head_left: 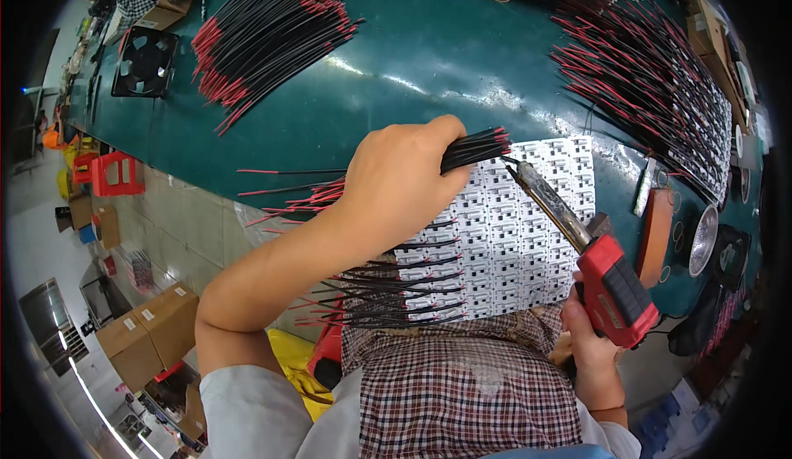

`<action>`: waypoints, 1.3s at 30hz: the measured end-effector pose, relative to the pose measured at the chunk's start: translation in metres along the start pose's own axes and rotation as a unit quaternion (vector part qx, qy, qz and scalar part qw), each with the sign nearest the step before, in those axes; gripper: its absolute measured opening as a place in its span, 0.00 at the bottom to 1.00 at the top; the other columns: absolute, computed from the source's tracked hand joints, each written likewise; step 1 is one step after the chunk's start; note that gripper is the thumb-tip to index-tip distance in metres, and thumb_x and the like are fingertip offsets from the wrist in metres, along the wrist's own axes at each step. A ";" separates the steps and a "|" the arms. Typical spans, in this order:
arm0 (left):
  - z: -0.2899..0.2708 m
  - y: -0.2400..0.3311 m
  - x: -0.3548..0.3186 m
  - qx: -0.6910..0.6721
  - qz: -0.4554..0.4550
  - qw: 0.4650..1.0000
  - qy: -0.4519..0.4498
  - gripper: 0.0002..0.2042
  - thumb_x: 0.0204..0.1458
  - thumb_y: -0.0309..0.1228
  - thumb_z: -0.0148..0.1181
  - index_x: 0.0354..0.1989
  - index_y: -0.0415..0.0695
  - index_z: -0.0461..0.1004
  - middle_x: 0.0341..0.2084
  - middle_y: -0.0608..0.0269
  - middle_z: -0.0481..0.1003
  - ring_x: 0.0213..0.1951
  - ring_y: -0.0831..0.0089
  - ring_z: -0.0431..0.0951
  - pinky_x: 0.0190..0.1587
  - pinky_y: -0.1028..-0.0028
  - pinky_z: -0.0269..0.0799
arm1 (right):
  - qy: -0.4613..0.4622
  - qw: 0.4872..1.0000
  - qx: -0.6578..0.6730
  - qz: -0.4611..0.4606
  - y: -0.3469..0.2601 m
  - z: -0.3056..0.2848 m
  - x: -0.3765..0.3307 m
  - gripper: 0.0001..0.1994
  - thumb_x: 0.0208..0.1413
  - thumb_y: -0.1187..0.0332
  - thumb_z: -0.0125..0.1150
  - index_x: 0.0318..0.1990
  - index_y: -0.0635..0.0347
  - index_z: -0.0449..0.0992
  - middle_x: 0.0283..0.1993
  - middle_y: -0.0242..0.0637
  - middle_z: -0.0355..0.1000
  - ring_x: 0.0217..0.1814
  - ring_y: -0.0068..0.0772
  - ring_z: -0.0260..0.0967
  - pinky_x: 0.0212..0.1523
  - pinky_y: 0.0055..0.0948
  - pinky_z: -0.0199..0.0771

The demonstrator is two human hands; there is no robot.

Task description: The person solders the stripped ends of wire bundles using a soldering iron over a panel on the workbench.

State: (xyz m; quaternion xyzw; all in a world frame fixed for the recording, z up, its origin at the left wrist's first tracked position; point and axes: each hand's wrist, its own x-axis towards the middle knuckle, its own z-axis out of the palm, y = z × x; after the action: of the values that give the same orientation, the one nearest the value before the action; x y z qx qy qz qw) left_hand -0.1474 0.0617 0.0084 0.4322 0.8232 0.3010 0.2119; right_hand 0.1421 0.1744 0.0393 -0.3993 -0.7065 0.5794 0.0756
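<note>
My left hand (404,174) is closed around a bundle of black wires (474,150) with red ends, held over a white circuit board panel (528,211). The panel carries rows of small parts. Along its left side, several black wires (404,282) with red tips lie in rows, their ends on the board. A red and black soldering gun (615,290) is gripped in my right hand (590,343). Its metal barrel points up and left, and the tip is close to the red ends of the bundle; whether they touch, I cannot tell.
On the green table (396,47) lies a large wire pile (272,38) beside a black fan (144,63). A second wire pile (627,80) lies at the right. Nearby are an orange-brown block (656,236) and a round metal dish (703,240). Boxes (157,327) and a red stool (117,174) stand left.
</note>
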 end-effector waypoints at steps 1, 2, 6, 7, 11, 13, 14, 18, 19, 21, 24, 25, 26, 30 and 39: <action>0.002 -0.001 0.000 -0.007 0.006 1.000 0.018 0.10 0.49 0.32 0.68 0.35 0.40 0.78 0.23 0.51 0.78 0.26 0.54 0.80 0.30 0.64 0.73 | -0.006 1.000 -0.015 -0.002 -0.001 0.001 0.002 0.19 0.54 0.75 0.68 0.52 0.65 0.73 0.31 0.32 0.70 0.27 0.19 0.65 0.27 0.22 0.66; 0.004 -0.001 0.000 -0.009 0.005 1.000 0.017 0.10 0.49 0.32 0.68 0.35 0.40 0.78 0.23 0.51 0.78 0.26 0.54 0.80 0.30 0.64 0.73 | -0.006 1.000 -0.016 0.000 0.001 0.000 0.005 0.19 0.54 0.75 0.68 0.52 0.65 0.73 0.31 0.32 0.70 0.27 0.19 0.65 0.27 0.22 0.66; 0.007 -0.001 0.001 -0.007 0.005 1.000 0.026 0.10 0.48 0.31 0.68 0.33 0.39 0.78 0.23 0.51 0.79 0.26 0.54 0.80 0.30 0.64 0.73 | -0.021 0.995 -0.082 -0.057 0.000 0.001 0.013 0.13 0.51 0.77 0.67 0.45 0.65 0.77 0.33 0.36 0.73 0.31 0.28 0.71 0.32 0.27 0.70; 0.008 -0.001 0.001 -0.006 0.008 1.000 0.029 0.10 0.47 0.31 0.68 0.33 0.39 0.78 0.23 0.51 0.78 0.26 0.54 0.80 0.30 0.64 0.73 | -0.004 0.997 -0.081 -0.021 -0.003 0.003 0.014 0.11 0.48 0.76 0.68 0.41 0.66 0.79 0.34 0.40 0.75 0.33 0.37 0.75 0.35 0.33 0.73; 0.011 -0.004 0.000 -0.001 0.018 0.999 0.042 0.10 0.46 0.31 0.68 0.33 0.39 0.78 0.23 0.50 0.78 0.26 0.54 0.80 0.30 0.63 0.73 | -0.019 0.996 -0.089 -0.023 -0.004 0.006 0.018 0.10 0.48 0.76 0.68 0.40 0.66 0.79 0.32 0.41 0.74 0.32 0.38 0.74 0.34 0.33 0.73; 0.011 -0.004 0.000 0.000 0.018 0.999 0.045 0.10 0.46 0.30 0.68 0.33 0.38 0.78 0.23 0.50 0.78 0.26 0.54 0.80 0.30 0.63 0.73 | 0.004 0.998 -0.066 -0.007 -0.004 0.010 0.018 0.09 0.48 0.76 0.67 0.39 0.66 0.79 0.32 0.41 0.74 0.31 0.38 0.74 0.33 0.33 0.72; 0.011 -0.004 0.000 0.000 0.017 0.999 0.045 0.10 0.46 0.30 0.68 0.33 0.38 0.78 0.23 0.50 0.78 0.26 0.54 0.80 0.30 0.63 0.73 | 0.004 0.998 -0.067 -0.007 -0.003 0.010 0.019 0.09 0.48 0.76 0.67 0.39 0.66 0.79 0.32 0.41 0.74 0.31 0.38 0.74 0.33 0.33 0.72; 0.011 -0.005 0.000 0.000 0.020 0.999 0.050 0.10 0.45 0.30 0.68 0.33 0.38 0.78 0.23 0.49 0.78 0.26 0.53 0.80 0.30 0.63 0.73 | -0.001 0.997 -0.078 -0.019 0.001 0.011 0.020 0.09 0.48 0.76 0.68 0.39 0.65 0.79 0.31 0.40 0.74 0.30 0.36 0.73 0.32 0.32 0.72; 0.011 -0.005 0.000 0.003 0.020 0.999 0.050 0.10 0.45 0.30 0.68 0.34 0.38 0.78 0.23 0.50 0.78 0.26 0.53 0.80 0.30 0.62 0.73 | 0.000 0.997 -0.077 -0.026 0.002 0.011 0.021 0.09 0.48 0.76 0.68 0.38 0.65 0.79 0.31 0.39 0.74 0.30 0.36 0.73 0.32 0.32 0.71; 0.012 -0.006 0.000 0.004 0.020 0.999 0.050 0.10 0.45 0.30 0.68 0.33 0.38 0.78 0.22 0.50 0.78 0.26 0.53 0.80 0.30 0.62 0.73 | -0.006 0.996 -0.085 -0.033 0.002 0.011 0.022 0.09 0.48 0.76 0.68 0.38 0.65 0.79 0.31 0.39 0.74 0.30 0.36 0.73 0.32 0.32 0.71; 0.013 -0.006 0.001 0.007 0.022 0.998 0.050 0.10 0.44 0.30 0.68 0.33 0.38 0.77 0.22 0.50 0.77 0.26 0.53 0.80 0.30 0.62 0.73 | -0.015 0.994 -0.097 -0.045 0.002 0.011 0.024 0.09 0.47 0.77 0.68 0.38 0.65 0.79 0.30 0.39 0.73 0.29 0.36 0.72 0.31 0.31 0.71; 0.013 -0.007 0.001 0.011 0.025 0.998 0.051 0.10 0.44 0.30 0.68 0.33 0.38 0.77 0.22 0.50 0.77 0.26 0.53 0.80 0.30 0.62 0.73 | -0.018 0.993 -0.101 -0.050 0.001 0.011 0.024 0.09 0.47 0.77 0.68 0.38 0.65 0.79 0.30 0.39 0.73 0.28 0.36 0.72 0.30 0.31 0.70; 0.013 -0.007 0.001 0.011 0.023 0.998 0.051 0.10 0.44 0.30 0.68 0.33 0.38 0.77 0.22 0.50 0.77 0.26 0.53 0.80 0.30 0.62 0.73 | -0.020 0.993 -0.101 -0.050 0.000 0.011 0.024 0.09 0.47 0.77 0.68 0.38 0.65 0.79 0.30 0.39 0.73 0.28 0.36 0.72 0.30 0.31 0.70; 0.013 -0.007 0.002 0.018 0.023 0.998 0.049 0.10 0.44 0.30 0.68 0.32 0.37 0.77 0.22 0.49 0.77 0.26 0.52 0.79 0.30 0.61 0.73 | -0.005 0.993 -0.108 -0.045 0.012 0.003 0.013 0.12 0.49 0.76 0.68 0.43 0.65 0.79 0.36 0.39 0.75 0.36 0.35 0.74 0.38 0.33 0.73; 0.014 -0.009 0.004 0.028 0.028 0.998 0.049 0.10 0.45 0.31 0.68 0.30 0.37 0.78 0.21 0.50 0.77 0.25 0.52 0.79 0.30 0.61 0.73 | 0.039 0.995 -0.088 -0.028 0.010 0.013 0.005 0.10 0.56 0.76 0.64 0.45 0.63 0.74 0.33 0.31 0.70 0.30 0.19 0.66 0.30 0.21 0.67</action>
State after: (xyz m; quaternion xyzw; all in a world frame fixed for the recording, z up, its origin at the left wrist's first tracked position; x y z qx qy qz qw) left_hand -0.1459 0.0658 -0.0084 0.4457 0.8282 0.3044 0.1510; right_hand 0.1363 0.1682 0.0250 -0.4064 -0.7621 0.4970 0.0839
